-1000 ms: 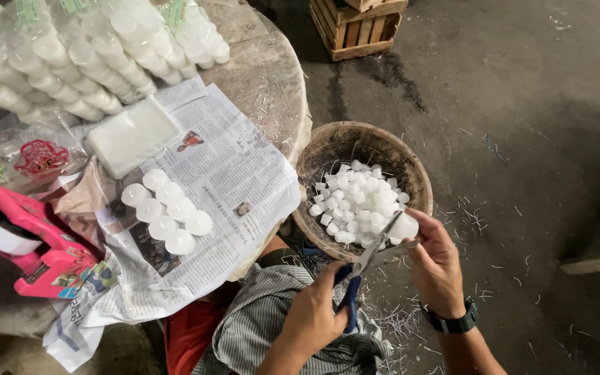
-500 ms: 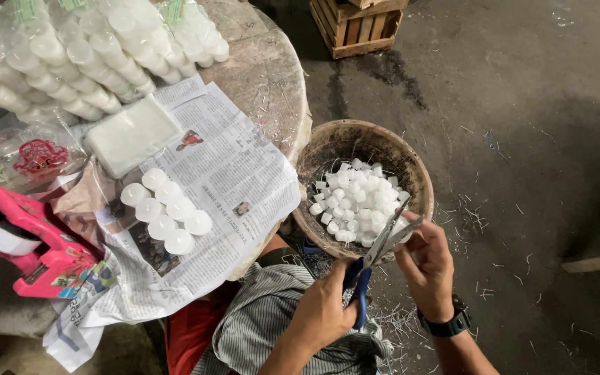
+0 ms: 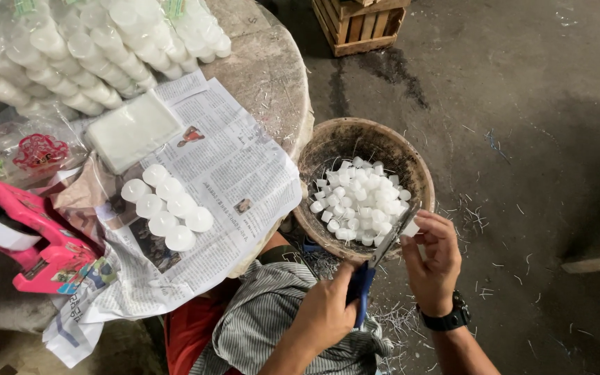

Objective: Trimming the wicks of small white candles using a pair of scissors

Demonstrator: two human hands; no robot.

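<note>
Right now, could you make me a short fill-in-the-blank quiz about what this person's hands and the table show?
1. The left hand grips scissors with ____ handles.
2. The right hand holds a small white piece over the round ____.
3. Six white candles lie on a sheet of ____.

Missing words: blue; basket; newspaper

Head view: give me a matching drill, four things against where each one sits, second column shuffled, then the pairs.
Things:
1. blue-handled scissors
2. six round white candles in a cluster
3. pink plastic tape dispenser
4. brown slatted wooden crate

Places:
A. on the dark floor at the top of the view
B. lying on the spread newspaper
C. held in the left hand, blades over the rim of the round brown basket
D. at the left end of the table, beside the newspaper

Pairs: 1-C, 2-B, 3-D, 4-A
</note>
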